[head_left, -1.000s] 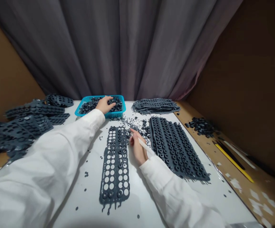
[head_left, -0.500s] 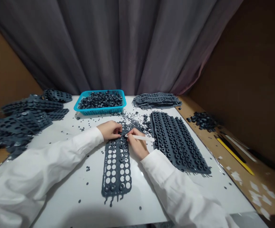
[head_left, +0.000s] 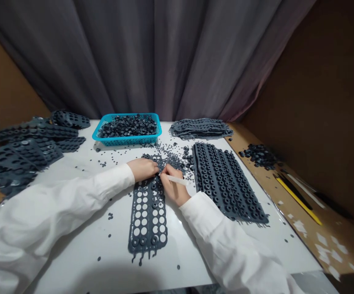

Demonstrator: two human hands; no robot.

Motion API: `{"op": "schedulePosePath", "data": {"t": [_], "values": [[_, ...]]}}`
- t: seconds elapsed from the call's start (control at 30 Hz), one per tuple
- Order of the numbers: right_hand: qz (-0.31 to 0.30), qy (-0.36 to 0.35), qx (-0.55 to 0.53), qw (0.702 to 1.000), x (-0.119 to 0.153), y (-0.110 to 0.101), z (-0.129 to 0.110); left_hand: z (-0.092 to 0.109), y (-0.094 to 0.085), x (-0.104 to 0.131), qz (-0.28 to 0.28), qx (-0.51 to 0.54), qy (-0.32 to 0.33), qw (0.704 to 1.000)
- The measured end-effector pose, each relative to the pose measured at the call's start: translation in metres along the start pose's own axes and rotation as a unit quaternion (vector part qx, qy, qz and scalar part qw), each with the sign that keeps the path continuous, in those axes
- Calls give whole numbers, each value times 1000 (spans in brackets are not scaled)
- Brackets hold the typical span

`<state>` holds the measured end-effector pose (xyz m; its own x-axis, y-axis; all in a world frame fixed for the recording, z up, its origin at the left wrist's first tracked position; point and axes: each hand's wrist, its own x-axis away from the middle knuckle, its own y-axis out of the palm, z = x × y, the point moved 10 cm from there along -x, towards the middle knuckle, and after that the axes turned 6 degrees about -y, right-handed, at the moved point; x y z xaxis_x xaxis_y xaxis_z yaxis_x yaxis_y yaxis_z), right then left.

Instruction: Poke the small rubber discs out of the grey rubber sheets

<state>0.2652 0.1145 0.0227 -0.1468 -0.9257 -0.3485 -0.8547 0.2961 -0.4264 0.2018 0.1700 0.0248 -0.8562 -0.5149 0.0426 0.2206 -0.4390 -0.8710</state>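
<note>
A dark grey moulded rubber sheet with rows of round holes lies lengthwise before me. Many holes show the white table through them; a few carry raised round rings. My left hand rests on the sheet's upper part, fingers bent and pressed together at its surface; what they pinch is too small to make out. Pinched in my right hand is a white pen-like stick, its tip against the sheet beside my left fingertips. Small dark discs are strewn just beyond my hands.
A blue basket of small dark pieces stands at the back. Right lies a stack of ringed rubber sheets, with flatter sheets behind. More sheets pile up left. A yellow knife and loose dark pieces lie far right.
My left hand has turned more palm-down, its fingers now closer to the stick's tip. The white stick has tilted slightly in my right hand. The whole view has shifted a little.
</note>
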Motion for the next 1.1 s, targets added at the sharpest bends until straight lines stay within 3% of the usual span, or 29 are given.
{"op": "schedulePosePath", "data": {"t": [0.37,0.5,0.57,0.63,0.77,0.93,1.1], "values": [[-16,-15,38,999,-1,0,-5,-12,-7,2,39,168,-17,985],[-10,-6,40,999,-2,0,-2,-49,-35,11,140,277,-85,947],[-7,-1,24,1000,-2,0,0,-77,-51,21,202,338,-136,909],[-4,1,-2,1000,-1,0,2,-98,-56,30,224,400,-185,869],[28,25,-74,997,1,-4,12,-103,-32,40,161,519,-251,801],[70,58,-94,991,2,-10,24,-81,4,44,98,629,-280,719],[74,58,-94,991,2,-12,22,-63,17,45,72,684,-282,669]]}}
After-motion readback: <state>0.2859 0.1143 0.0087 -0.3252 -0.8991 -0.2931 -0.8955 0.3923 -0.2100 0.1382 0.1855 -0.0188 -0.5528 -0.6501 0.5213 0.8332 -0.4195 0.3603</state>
